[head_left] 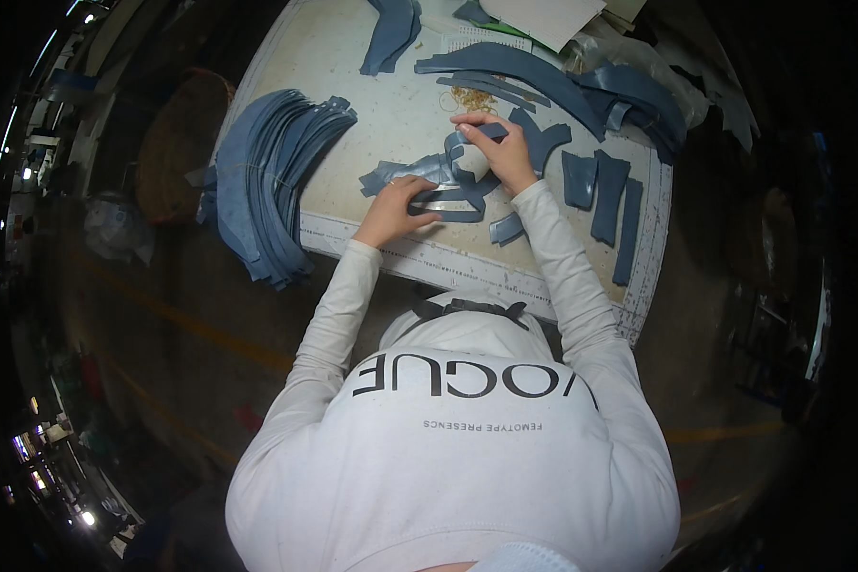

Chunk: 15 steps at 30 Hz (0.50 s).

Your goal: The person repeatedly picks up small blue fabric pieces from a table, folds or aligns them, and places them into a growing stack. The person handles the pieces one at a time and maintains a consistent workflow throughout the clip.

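My right hand [503,153] pinches the upper end of a curved blue strip [456,151], which looks like leather, between thumb and fingertips. The strip bends down towards the tabletop. To its left, my left hand [398,210] is curled with thumb and fingers on the near blue strips [453,215], which lie around a pale gap. How tightly it grips them is partly hidden. Another blue piece [381,178] lies flat just beyond my left fingers. A small heap of yellowish rubber bands [474,98] lies past my right fingertips.
A thick, fanned stack of blue pieces [267,186] overhangs the table's left edge. Several loose blue cut pieces [608,195] lie at right. Long curved pieces [515,69] and papers [548,17] lie farther back. The pale table [338,205] has a ruler-marked front edge [448,270].
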Each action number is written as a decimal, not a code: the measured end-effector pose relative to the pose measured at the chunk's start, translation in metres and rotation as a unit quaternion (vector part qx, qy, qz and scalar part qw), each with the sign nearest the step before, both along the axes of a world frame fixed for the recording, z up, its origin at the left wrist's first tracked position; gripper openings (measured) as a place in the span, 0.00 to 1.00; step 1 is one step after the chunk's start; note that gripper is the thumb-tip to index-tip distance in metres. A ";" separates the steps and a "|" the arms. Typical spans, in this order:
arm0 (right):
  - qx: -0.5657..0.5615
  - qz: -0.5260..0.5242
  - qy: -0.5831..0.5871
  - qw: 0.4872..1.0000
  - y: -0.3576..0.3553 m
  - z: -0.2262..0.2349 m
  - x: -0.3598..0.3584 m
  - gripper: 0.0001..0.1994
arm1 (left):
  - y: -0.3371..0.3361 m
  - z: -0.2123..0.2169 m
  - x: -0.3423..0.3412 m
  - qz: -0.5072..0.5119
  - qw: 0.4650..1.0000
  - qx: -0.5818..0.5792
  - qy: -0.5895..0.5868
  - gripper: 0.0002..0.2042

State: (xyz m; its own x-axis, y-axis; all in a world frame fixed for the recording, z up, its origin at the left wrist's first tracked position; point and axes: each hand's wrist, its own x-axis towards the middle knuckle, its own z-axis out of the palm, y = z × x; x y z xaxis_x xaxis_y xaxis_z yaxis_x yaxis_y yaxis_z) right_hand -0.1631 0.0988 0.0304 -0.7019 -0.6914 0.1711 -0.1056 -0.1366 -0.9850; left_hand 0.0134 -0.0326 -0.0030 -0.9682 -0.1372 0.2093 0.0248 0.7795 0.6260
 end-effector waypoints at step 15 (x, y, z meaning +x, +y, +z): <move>0.201 0.210 0.375 0.880 0.049 -0.016 0.044 0.32 | 0.012 0.006 0.002 0.022 0.813 0.533 -0.232 0.19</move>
